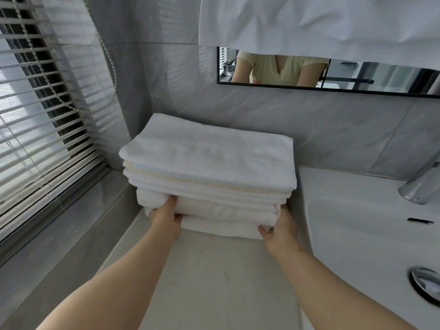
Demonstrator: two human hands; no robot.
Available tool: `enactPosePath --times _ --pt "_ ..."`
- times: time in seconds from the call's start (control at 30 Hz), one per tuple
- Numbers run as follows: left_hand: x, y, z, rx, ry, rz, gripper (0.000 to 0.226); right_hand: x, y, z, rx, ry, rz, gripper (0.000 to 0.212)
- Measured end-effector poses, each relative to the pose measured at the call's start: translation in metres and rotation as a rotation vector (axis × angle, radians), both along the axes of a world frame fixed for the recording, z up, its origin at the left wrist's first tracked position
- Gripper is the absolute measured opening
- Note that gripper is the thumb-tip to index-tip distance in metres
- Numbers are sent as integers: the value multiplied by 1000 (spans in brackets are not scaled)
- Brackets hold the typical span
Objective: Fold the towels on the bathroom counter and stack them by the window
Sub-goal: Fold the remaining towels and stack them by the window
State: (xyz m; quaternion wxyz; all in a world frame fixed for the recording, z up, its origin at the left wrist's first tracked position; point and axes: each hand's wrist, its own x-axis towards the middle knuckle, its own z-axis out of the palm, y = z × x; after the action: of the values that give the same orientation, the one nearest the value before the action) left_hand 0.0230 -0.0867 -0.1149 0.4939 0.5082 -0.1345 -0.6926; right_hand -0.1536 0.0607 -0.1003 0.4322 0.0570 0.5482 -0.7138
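White towel stack sits on counter beside window blind | left hand and right hand pinch lower front corners, fingers tucked in | best: nudge both sides evenly, keeping edges square

The towel stack sits on the counter, with the window blinds to its left, the sink basin and faucet to its right, the mirror above and behind it, and the left hand and right hand gripping its front corners.

Bathroom: sink, faucet, mirror.
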Motion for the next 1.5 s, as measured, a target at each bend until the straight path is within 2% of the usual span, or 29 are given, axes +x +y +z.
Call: enactPosePath --times 0.13,0.27,0.33,0.4,0.5,0.77,0.93,1.03,1.13,1.3,1.5 --pt "2 -4 3 -28 -124 -123 67 -3 -8 1 100 33 40 22" --pt "3 -4 19 79 -378 -54 93 -3 -13 2 307 62 3 38" --pt "0 -1 22 87 -339 -30 93 1 -11 7 298 -75 65 45" --pt "-4 3 25 75 -218 -65 87 3 -10 13 179 -171 87 35" --pt "0 1 25 41 -179 -123 83 -2 -15 11 131 -178 62 26" --pt "8 1 23 9 -226 -196 78 -10 -10 9 269 -40 167 35" --pt "1 20 35 -17 -256 -120 57 -11 -7 25 199 -41 143 43" --pt "-8 40 42 -23 -254 -169 53 -5 -1 33 171 -19 144 38" --pt "-11 53 48 -56 -287 -259 48 2 7 43 170 47 169 25" --pt "-9 72 75 -215 -372 -429 49 3 19 58 156 153 149 20" --pt "-5 100 116 -405 -534 -606 45 25 47 101 158 258 278 12"
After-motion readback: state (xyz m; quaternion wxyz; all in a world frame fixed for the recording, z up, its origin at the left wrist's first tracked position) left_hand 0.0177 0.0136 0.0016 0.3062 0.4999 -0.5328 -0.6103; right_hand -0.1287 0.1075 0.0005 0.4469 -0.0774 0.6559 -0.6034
